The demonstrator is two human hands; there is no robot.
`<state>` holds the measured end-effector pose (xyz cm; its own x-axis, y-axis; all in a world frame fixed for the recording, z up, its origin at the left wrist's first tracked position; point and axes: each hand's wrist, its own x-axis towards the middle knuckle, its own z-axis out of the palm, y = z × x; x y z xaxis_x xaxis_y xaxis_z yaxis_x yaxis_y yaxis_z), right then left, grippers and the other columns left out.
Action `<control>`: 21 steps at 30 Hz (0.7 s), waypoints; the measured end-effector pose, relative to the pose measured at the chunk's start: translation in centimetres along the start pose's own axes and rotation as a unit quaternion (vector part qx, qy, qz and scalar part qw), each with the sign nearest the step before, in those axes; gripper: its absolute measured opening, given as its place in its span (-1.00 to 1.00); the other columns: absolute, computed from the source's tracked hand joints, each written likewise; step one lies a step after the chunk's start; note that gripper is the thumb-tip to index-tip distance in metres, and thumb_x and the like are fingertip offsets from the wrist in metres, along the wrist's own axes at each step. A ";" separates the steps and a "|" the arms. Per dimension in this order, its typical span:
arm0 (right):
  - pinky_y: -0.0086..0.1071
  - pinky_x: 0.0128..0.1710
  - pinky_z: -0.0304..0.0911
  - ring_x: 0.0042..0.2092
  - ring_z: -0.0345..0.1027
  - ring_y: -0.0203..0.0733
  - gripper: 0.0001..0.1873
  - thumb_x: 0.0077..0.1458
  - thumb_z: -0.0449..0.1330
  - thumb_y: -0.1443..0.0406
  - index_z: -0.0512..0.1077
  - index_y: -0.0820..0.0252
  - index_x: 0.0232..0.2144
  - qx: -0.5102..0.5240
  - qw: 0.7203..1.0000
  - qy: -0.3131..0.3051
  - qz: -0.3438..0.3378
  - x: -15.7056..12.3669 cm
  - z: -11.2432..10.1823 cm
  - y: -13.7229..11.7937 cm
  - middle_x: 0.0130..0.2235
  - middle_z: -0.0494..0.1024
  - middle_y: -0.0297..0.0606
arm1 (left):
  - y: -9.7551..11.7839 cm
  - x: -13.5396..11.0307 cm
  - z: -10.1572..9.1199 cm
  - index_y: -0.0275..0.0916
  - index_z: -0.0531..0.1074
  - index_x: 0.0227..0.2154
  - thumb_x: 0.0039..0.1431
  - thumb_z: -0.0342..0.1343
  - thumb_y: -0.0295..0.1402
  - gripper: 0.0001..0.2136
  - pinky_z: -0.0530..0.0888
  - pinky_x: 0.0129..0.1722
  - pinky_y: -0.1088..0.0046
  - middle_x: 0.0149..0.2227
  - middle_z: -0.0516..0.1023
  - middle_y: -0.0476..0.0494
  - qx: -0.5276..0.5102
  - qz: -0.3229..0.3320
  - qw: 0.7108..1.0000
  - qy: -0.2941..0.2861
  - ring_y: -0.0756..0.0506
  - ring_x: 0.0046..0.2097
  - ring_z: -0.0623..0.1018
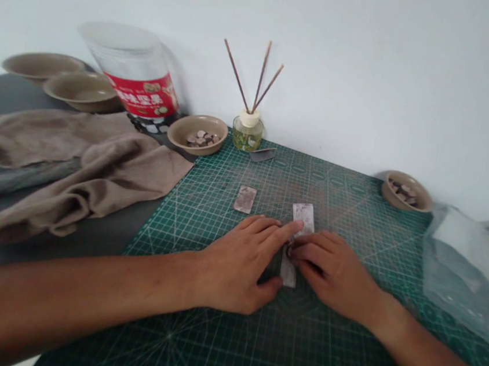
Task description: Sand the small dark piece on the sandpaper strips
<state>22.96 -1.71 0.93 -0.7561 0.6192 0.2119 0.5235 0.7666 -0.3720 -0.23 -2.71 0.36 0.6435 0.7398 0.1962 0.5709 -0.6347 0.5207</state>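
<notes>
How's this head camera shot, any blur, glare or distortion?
In the head view, light is soft and even with faint shadows; the clear plastic bag shows pale glare; the wide lens makes the tall clear red-labelled jar lean and bends the edges of the green cutting mat; fine detail looks soft.

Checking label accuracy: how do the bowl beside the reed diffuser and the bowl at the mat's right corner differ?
The bowl beside the reed diffuser sits at the far edge of the green cutting mat, whereas the bowl at the right sits at the mat's far right corner, beside a clear plastic bag. The first bowl looks larger in this view; its pieces look paler than the right bowl's. Both are shallow tan bowls holding small pieces.
</notes>
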 end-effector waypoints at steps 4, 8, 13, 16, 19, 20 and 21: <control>-0.22 -0.10 0.21 -0.11 0.42 -0.16 -0.86 0.29 0.12 0.42 0.46 0.15 -0.24 0.050 0.998 -0.028 -0.028 -0.2 -0.2 0.3 -0.13 0.58 -0.28 | 0.0 0.0 0.1 -0.32 -0.05 0.34 0.09 0.17 -0.29 -0.20 0.20 0.29 0.03 0.23 0.33 -0.34 0.004 0.002 1.000 -0.002 -0.29 0.26 0.27; -0.18 -0.07 0.20 -0.08 0.40 -0.11 -0.89 0.28 0.13 0.41 0.45 0.16 -0.22 0.029 1.000 -0.001 -0.011 0.0 0.2 0.2 -0.09 0.58 -0.26 | -0.1 -0.1 0.2 -0.34 -0.06 0.35 0.09 0.17 -0.30 -0.20 0.20 0.30 0.04 0.21 0.35 -0.33 0.003 0.006 1.000 0.000 -0.28 0.26 0.28; -0.19 -0.08 0.21 -0.10 0.40 -0.13 -0.89 0.28 0.13 0.42 0.44 0.15 -0.23 0.040 0.999 -0.018 -0.017 0.1 -0.1 0.3 -0.12 0.58 -0.28 | -0.1 -0.1 0.2 -0.34 -0.06 0.35 0.10 0.17 -0.29 -0.20 0.18 0.30 0.03 0.23 0.33 -0.35 0.008 -0.001 1.000 -0.005 -0.29 0.26 0.27; -0.21 -0.10 0.22 -0.13 0.40 -0.15 -0.88 0.29 0.12 0.42 0.44 0.14 -0.24 0.055 0.997 -0.032 -0.034 -0.1 0.0 0.0 -0.15 0.57 -0.30 | -0.1 -0.1 0.1 -0.34 -0.05 0.35 0.09 0.16 -0.30 -0.20 0.19 0.29 0.03 0.21 0.34 -0.35 0.004 0.003 1.000 -0.008 -0.29 0.26 0.28; -0.16 -0.07 0.23 -0.08 0.39 -0.09 -0.89 0.29 0.12 0.40 0.44 0.15 -0.21 0.019 1.000 -0.002 -0.015 0.0 0.3 0.3 -0.09 0.57 -0.23 | -0.1 -0.1 0.1 -0.33 -0.05 0.34 0.09 0.17 -0.31 -0.20 0.19 0.30 0.03 0.21 0.35 -0.33 -0.003 0.006 1.000 0.000 -0.29 0.26 0.29; -0.15 -0.06 0.23 -0.07 0.39 -0.07 -0.89 0.29 0.12 0.39 0.44 0.15 -0.20 0.010 1.000 0.007 -0.006 0.0 0.2 0.5 -0.09 0.56 -0.22 | -0.1 -0.1 0.1 -0.33 -0.05 0.34 0.08 0.18 -0.31 -0.20 0.19 0.30 0.03 0.21 0.35 -0.33 -0.005 0.006 1.000 0.002 -0.29 0.26 0.29; -0.15 -0.06 0.24 -0.07 0.39 -0.08 -0.89 0.29 0.12 0.39 0.44 0.15 -0.20 0.007 1.000 0.010 0.001 -0.1 0.2 0.7 -0.09 0.56 -0.20 | -0.1 -0.1 0.1 -0.32 -0.05 0.34 0.08 0.18 -0.31 -0.20 0.19 0.29 0.02 0.21 0.35 -0.33 -0.006 0.005 1.000 0.005 -0.29 0.26 0.29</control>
<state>23.29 -1.27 0.52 -0.7467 0.6241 0.2300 0.5190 0.7630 -0.3854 -0.28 -2.72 0.19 0.6435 0.7363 0.2091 0.5588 -0.6386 0.5290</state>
